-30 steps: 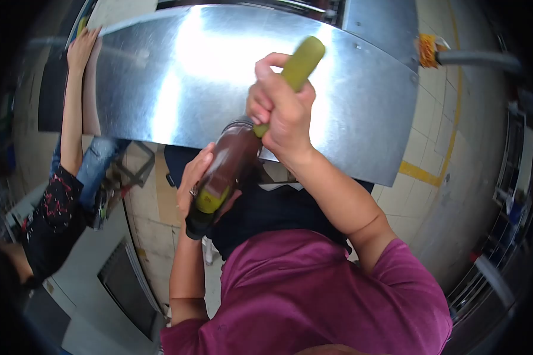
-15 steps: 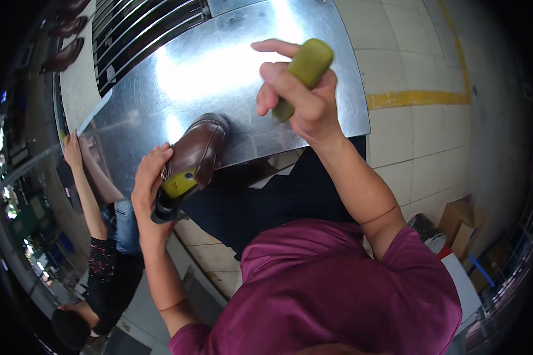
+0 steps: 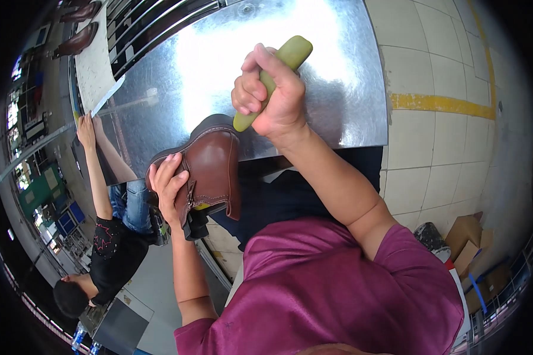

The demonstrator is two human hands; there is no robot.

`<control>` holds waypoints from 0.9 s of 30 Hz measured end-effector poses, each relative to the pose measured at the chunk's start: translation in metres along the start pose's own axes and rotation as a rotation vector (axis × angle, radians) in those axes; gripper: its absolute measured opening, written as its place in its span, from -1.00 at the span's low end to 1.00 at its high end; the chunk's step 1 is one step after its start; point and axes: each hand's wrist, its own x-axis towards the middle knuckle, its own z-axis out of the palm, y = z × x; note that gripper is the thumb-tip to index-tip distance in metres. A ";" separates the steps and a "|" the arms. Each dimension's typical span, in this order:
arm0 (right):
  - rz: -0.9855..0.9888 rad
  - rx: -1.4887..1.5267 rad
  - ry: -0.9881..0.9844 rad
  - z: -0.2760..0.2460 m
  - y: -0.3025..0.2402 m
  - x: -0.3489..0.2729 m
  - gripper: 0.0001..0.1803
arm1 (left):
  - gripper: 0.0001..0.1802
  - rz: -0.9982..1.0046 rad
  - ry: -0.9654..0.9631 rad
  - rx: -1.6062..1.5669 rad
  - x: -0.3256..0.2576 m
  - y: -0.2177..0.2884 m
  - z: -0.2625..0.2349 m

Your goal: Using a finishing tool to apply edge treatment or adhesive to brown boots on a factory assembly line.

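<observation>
A brown leather boot (image 3: 214, 160) lies tilted at the near edge of the shiny metal table (image 3: 343, 121). Its dark sole faces away from me, and its opening, with a zip beside it and a bit of yellow-green inside, faces my body. My left hand (image 3: 170, 184) grips the boot from the left, fingers pressed on its upper. In my right hand (image 3: 272, 100) is an olive-green bar (image 3: 296, 51), with fingers wrapped round its middle. The bar's lower end is close to the boot's heel; whether they touch I cannot tell.
Metal rollers (image 3: 151, 32) adjoin the table's far left side. Brown shoes (image 3: 77, 42) stand on a pale strip beyond. At left, another person (image 3: 119, 245) in black reaches to the table's edge. Cardboard boxes (image 3: 465, 236) and a bucket (image 3: 427, 235) stand at right.
The boot has been turned, so its side now shows more than its inside. My left hand has shifted with it. My right hand has come left and closer, its fingers now curled round the bar.
</observation>
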 end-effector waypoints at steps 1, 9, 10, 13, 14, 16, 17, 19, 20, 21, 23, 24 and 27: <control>0.022 0.039 -0.003 -0.001 0.003 0.000 -0.69 | -0.72 0.009 -0.038 -0.009 0.001 0.000 -0.002; 0.062 -0.014 -0.229 0.000 0.013 0.007 -0.74 | -0.69 -0.018 0.047 -0.072 0.014 0.004 0.006; 0.087 -0.131 -0.450 0.004 0.009 0.007 -0.77 | -0.67 0.055 -0.009 -0.077 0.018 -0.005 0.001; 0.232 -0.194 -0.368 0.014 0.008 0.010 -0.77 | -0.62 0.132 -0.086 -0.090 0.029 -0.013 -0.008; 0.236 -0.169 -0.287 0.015 0.008 0.011 -0.77 | -0.59 0.139 -0.119 -0.103 0.032 -0.014 -0.009; 0.235 -0.221 -0.239 0.021 0.007 0.006 -0.77 | -0.55 0.142 -0.139 -0.122 0.034 -0.016 -0.013; 0.222 -0.260 -0.167 0.026 0.008 0.003 -0.76 | -0.54 0.153 -0.141 -0.149 0.032 -0.019 -0.013; 0.217 -0.351 -0.081 0.035 0.007 0.003 -0.74 | -0.52 0.151 -0.135 -0.186 0.032 -0.018 -0.013; 0.227 -0.366 -0.090 0.039 0.006 0.003 -0.74 | -0.52 0.141 -0.118 -0.186 0.032 -0.017 -0.013; 0.228 -0.413 -0.073 0.041 0.005 0.004 -0.74 | -0.52 0.145 -0.099 -0.193 0.030 -0.018 -0.011; 0.230 -0.487 -0.050 0.048 0.006 0.003 -0.75 | -0.51 0.156 -0.062 -0.202 0.029 -0.019 -0.009; 0.245 -0.507 -0.056 0.050 0.008 0.003 -0.75 | -0.51 0.140 -0.043 -0.206 0.027 -0.018 -0.010; 0.274 -0.594 -0.084 0.057 0.010 0.010 -0.75 | -0.52 0.149 -0.062 -0.201 0.026 -0.017 -0.012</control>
